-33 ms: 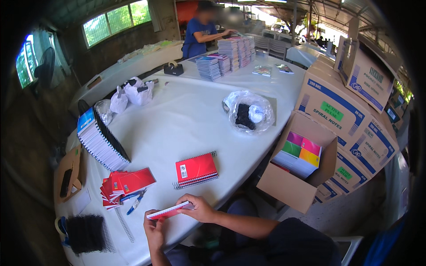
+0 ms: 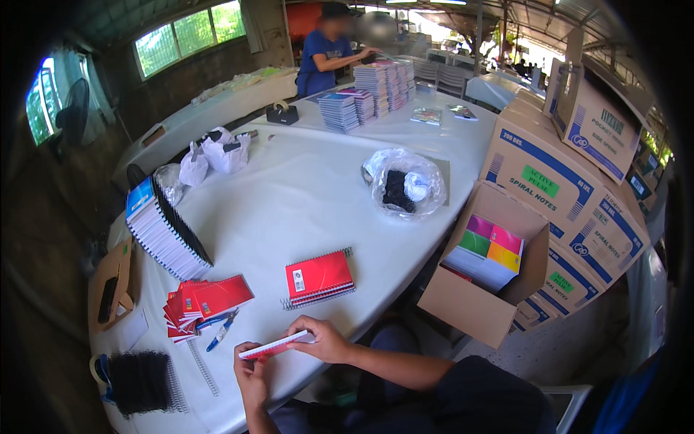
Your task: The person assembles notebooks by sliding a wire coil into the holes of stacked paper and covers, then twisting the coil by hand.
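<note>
Just above the near table edge, a red-covered notebook (image 2: pixel 273 349) is held edge-up between my two hands. My left hand (image 2: pixel 250 370) is closed on its left end; my right hand (image 2: pixel 324 340) pinches its right end. White page edges face up. Beyond my hands sits a small stack of red spiral notebooks (image 2: pixel 319 278), with wire coils along its edges. To the left, several red notebooks (image 2: pixel 217 296) lie fanned out, and blue-handled pliers (image 2: pixel 220 334) rest beside them. A loose wire coil (image 2: pixel 203 367) lies nearest my left hand.
A bundle of black coils (image 2: pixel 141 381) lies at lower left. Behind it stand a cardboard tray (image 2: pixel 116 289) and a long row of notebooks (image 2: pixel 159 228). A plastic bag (image 2: pixel 426 170) is mid-table. An open carton (image 2: pixel 466 304) of colourful notebooks stands right. A person (image 2: pixel 324 58) handles stacks across.
</note>
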`<state>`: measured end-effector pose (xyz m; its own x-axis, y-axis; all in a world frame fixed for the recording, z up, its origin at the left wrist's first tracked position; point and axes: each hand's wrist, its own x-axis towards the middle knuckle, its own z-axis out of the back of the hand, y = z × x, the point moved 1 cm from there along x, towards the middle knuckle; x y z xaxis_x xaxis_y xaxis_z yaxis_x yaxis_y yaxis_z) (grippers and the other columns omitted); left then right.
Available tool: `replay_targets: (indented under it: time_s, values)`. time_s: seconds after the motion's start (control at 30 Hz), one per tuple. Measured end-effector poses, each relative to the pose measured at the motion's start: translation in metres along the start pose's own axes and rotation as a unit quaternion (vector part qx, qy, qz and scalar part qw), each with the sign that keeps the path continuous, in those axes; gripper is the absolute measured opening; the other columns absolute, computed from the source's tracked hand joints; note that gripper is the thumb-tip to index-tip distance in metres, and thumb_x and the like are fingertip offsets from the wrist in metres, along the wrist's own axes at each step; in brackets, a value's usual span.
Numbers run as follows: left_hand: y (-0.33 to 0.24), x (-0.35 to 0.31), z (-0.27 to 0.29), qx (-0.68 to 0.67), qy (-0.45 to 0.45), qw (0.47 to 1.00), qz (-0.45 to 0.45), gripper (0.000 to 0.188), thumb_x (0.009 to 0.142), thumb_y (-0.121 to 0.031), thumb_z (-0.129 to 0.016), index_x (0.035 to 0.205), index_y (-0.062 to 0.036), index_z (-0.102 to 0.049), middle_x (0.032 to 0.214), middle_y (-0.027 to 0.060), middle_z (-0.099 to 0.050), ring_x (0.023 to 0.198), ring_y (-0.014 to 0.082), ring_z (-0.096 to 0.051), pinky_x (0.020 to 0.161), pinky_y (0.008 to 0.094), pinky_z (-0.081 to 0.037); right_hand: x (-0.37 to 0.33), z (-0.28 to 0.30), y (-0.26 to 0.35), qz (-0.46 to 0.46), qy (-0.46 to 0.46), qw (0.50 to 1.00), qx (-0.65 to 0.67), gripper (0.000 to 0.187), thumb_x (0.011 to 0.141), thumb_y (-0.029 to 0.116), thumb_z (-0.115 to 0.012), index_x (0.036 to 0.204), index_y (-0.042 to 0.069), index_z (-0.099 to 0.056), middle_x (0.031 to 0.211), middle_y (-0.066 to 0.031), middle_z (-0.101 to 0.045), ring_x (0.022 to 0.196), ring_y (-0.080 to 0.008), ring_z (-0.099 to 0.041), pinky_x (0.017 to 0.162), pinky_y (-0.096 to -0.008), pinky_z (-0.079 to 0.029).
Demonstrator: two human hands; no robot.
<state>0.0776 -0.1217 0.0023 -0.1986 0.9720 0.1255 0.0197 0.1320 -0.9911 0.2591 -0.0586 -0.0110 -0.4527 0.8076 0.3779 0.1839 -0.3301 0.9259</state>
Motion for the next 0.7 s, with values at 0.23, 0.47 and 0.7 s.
replay_targets:
  time_s: [0.23,0.47,0.7]
  values:
    - [-0.003,-0.006,-0.004,0.037,-0.026,0.999,-0.024,0.021,0.084,0.002,-0.054,0.102,-0.0032,-0.044,0.094,0.0057,-0.051,0.086,0.0119,-0.052,0.077,0.0238,-0.042,0.019,0.001,0.003,0.016,0.130,0.987,0.088,0.044,0.085,0.008,-0.062,0.125,0.000,-0.045,0.119,-0.0116,-0.055,0.114,-0.0150,-0.050,0.095,-0.0305,-0.040]
    - [0.022,-0.006,0.007,0.036,-0.037,0.998,-0.036,0.025,0.081,0.001,-0.056,0.103,-0.0026,-0.045,0.092,0.0061,-0.052,0.086,0.0132,-0.053,0.078,0.0246,-0.042,0.021,-0.003,0.002,-0.028,0.194,0.979,0.056,0.041,0.086,0.000,-0.053,0.126,0.008,-0.053,0.127,-0.0052,-0.054,0.115,-0.0155,-0.051,0.097,-0.0281,-0.038]
    - [-0.018,0.026,0.062,0.659,-0.277,0.698,-0.039,0.041,0.076,-0.012,-0.059,0.115,-0.0012,-0.049,0.100,0.0148,-0.056,0.104,0.0322,-0.049,0.085,0.0429,-0.038,0.022,0.002,0.009,-0.069,0.180,0.981,0.021,0.040,0.086,0.000,-0.051,0.125,0.009,-0.053,0.125,-0.0072,-0.056,0.113,-0.0145,-0.052,0.097,-0.0278,-0.037]
